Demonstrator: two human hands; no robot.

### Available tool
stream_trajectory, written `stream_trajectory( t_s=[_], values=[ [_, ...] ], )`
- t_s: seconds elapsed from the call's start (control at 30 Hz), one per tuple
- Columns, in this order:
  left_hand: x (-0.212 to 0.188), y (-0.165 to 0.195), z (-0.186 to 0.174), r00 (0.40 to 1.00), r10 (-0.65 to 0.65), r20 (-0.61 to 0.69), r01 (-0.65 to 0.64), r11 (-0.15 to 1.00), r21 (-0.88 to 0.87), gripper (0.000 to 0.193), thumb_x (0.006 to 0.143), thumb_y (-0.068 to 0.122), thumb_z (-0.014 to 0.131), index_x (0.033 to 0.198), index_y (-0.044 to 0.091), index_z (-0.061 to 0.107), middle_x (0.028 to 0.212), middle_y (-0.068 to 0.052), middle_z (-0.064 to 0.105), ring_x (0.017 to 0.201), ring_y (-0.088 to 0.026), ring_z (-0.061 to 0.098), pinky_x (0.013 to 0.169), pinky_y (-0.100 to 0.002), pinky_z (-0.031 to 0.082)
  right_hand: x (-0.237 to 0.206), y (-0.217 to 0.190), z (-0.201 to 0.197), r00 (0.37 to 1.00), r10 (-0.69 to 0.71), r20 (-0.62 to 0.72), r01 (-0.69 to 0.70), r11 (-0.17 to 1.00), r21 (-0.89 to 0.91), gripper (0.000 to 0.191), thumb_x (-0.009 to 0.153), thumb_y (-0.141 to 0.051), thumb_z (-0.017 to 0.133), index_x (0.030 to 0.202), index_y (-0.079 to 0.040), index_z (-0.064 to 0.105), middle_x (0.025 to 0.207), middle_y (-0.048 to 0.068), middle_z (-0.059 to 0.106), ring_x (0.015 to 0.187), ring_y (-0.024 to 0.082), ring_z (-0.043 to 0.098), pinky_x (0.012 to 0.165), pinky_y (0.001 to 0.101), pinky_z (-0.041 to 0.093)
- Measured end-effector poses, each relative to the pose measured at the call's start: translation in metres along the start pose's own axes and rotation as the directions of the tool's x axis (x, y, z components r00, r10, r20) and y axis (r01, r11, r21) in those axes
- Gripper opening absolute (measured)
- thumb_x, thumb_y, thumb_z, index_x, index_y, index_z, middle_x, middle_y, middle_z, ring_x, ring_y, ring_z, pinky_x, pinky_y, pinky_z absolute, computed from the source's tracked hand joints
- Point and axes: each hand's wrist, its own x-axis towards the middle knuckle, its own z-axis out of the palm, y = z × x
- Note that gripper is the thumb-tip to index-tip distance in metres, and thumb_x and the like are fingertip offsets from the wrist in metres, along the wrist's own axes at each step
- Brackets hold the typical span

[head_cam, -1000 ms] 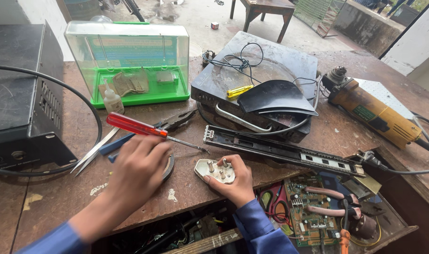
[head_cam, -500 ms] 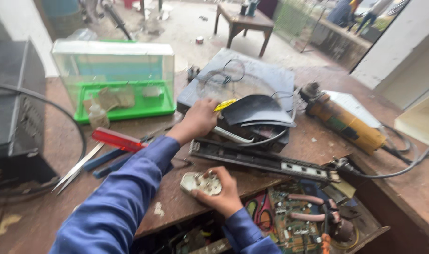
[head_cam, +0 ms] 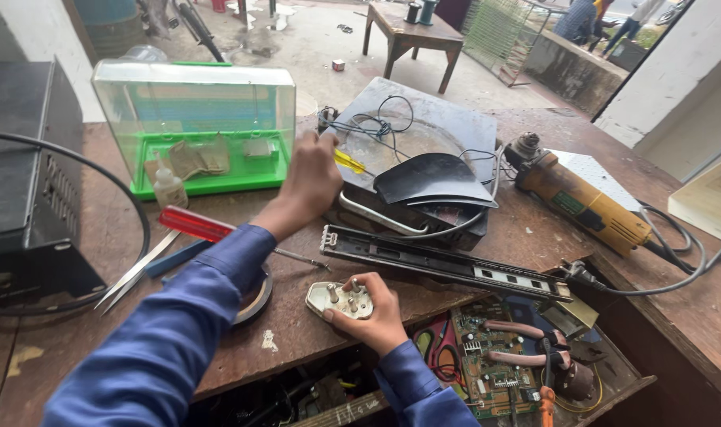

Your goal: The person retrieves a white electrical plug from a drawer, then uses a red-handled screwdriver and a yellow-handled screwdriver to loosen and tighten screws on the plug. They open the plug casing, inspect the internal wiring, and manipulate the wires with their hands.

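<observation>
In the head view, the right hand [head_cam: 368,316] is closed around a white three-pin plug [head_cam: 340,300], pins up, near the front edge of the rusty table [head_cam: 83,356]. The left hand [head_cam: 313,175] reaches far over the table and closes its fingers on a small yellow tool [head_cam: 349,162], which lies on the dark flat appliance [head_cam: 423,170] among thin wires [head_cam: 376,126]. I cannot tell how firm this grip is, because the hand covers most of the handle.

A red-handled screwdriver [head_cam: 194,224] lies just left of the left forearm, beside metal tweezers [head_cam: 135,269]. To the far left stands a green plastic box [head_cam: 194,119], and to the right a yellow angle grinder [head_cam: 586,202]. A long black strip [head_cam: 447,265] lies between the appliance and the plug.

To do this step well, I think the left hand should lift the yellow tool straight up, so it does not catch the wires, while the right hand holds the plug level and steady.
</observation>
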Motion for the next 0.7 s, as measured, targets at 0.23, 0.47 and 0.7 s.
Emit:
stream_trajectory(
  t_s=[0.23, 0.47, 0.7],
  values=[
    [-0.015, 0.024, -0.082, 0.999, -0.013, -0.037, 0.011, 0.998, -0.055, 0.016, 0.096, -0.006, 0.057, 0.108, -0.001, 0.067, 0.099, -0.022, 0.065, 0.09, -0.039, 0.065, 0.079, -0.05, 0.049, -0.001, -0.005, 0.001, 1.0, 0.024, 0.021, -0.025, 0.997, 0.067, 0.055, 0.067, -0.031, 0.093, 0.111, -0.009, 0.067, 0.099, 0.005, 0.078, 0.09, 0.014, 0.077, 0.083, 0.0293, 0.061],
    [-0.068, 0.055, -0.113, 0.983, 0.103, 0.155, -0.068, 0.974, -0.216, 0.037, 0.077, -0.02, 0.052, 0.107, -0.002, 0.064, 0.103, -0.018, 0.063, 0.09, -0.031, 0.069, 0.08, -0.038, 0.057, -0.003, -0.002, 0.002, 0.998, 0.048, 0.043, -0.053, 0.991, 0.123, 0.07, 0.068, -0.026, 0.093, 0.128, -0.008, 0.064, 0.109, 0.008, 0.076, 0.099, 0.014, 0.075, 0.09, 0.03, 0.059],
    [-0.091, 0.058, -0.106, 0.98, 0.102, 0.172, -0.048, 0.956, -0.29, 0.038, 0.077, -0.023, 0.051, 0.107, -0.002, 0.063, 0.105, -0.017, 0.061, 0.094, -0.031, 0.069, 0.081, -0.036, 0.058, -0.009, 0.008, 0.003, 0.99, 0.112, 0.09, -0.131, 0.962, 0.241, 0.066, 0.07, -0.019, 0.092, 0.127, -0.006, 0.062, 0.12, 0.008, 0.074, 0.105, 0.014, 0.073, 0.093, 0.0303, 0.058]
  ],
)
